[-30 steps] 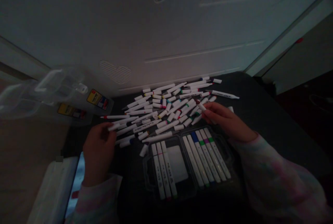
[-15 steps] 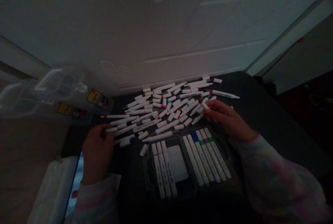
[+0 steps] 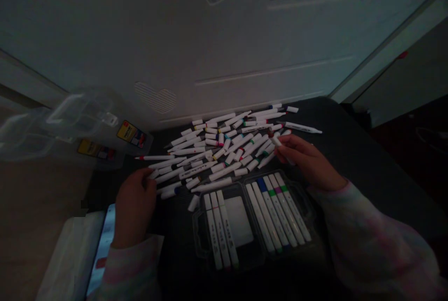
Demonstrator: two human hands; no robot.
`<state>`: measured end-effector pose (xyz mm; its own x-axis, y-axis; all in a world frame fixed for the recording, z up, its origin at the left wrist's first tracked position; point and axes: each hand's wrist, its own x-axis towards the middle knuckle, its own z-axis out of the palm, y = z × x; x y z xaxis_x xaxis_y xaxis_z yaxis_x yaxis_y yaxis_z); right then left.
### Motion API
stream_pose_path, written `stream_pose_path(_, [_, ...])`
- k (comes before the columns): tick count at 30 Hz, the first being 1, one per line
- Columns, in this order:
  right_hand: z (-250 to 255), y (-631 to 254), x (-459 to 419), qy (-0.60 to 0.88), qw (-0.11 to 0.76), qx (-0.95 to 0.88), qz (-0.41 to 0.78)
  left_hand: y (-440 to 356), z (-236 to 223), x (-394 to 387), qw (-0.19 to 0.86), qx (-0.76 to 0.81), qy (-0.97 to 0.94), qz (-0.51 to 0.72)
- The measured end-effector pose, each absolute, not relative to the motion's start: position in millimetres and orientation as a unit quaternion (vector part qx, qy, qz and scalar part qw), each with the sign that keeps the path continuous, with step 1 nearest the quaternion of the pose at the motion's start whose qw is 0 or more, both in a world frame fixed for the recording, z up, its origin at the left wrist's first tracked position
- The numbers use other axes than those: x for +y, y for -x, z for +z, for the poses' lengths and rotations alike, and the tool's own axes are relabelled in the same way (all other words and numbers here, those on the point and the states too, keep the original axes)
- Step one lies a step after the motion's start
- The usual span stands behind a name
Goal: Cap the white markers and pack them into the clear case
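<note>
Loose white markers and caps (image 3: 224, 173) lie in a wide pile on the dark tabletop. At the pile's right edge my right hand (image 3: 308, 160) pinches a white marker (image 3: 276, 142) between thumb and fingers; part of it is hidden by them. My left hand (image 3: 136, 205) is at the left edge, fingers closed around a white marker end (image 3: 153, 174), mostly covered by the hand. Between my hands an open clear plastic case (image 3: 196, 240) lies flat. Three markers (image 3: 221, 231) lie in its left half, several markers (image 3: 276, 212) side by side in its right half.
Two clear cases with yellow labels (image 3: 131, 134) stand at the left against a white panel (image 3: 210, 49) with a heart relief. A lit screen (image 3: 101, 254) and a white object (image 3: 65, 254) are at lower left. A loose cap (image 3: 192, 203) lies beside the open case.
My left hand has shifted slightly to the right, closer against the markers, and less of the white piece in its fingers shows. My right hand has hardly moved.
</note>
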<state>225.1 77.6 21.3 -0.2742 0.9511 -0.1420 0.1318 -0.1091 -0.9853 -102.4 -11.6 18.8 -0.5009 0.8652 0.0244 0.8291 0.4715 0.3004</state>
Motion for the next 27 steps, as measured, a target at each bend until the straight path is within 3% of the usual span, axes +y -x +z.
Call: stream_pose_path(27, [22.2, -221.7, 75.6, 0.466, 0.330, -0.583, 0.577, 97.1, 19.2, -12.3, 0.025, 0.836, -0.520, 0.172])
